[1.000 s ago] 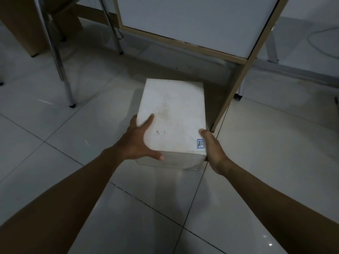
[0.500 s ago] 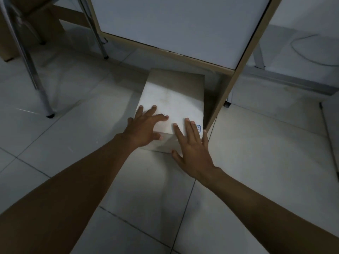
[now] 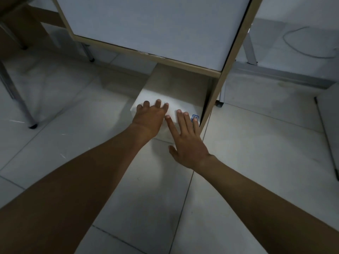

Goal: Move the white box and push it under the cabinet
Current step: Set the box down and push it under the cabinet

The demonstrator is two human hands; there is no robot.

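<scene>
box's slid further under since a moment ago: white box (image 3: 176,92) sits half beneath the cabinet (image 3: 156,30), left hand (image 3: 149,118) and right hand (image 3: 189,142) flat, fingers spread, pressing its near edge.

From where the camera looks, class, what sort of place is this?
Probably an office or workroom: pale tiled floor, a wood-edged white cabinet raised on legs, metal furniture legs, and a loose cable by the wall.

Dim, bluish-grey cast overall. Brightest patch on near end of white box (image 3: 156,99); far end shaded under cabinet (image 3: 156,30). Faint specular glints on tile floor (image 3: 256,153) at left. Wide-angle bowing at edges; soft focus, forearms dark
</scene>
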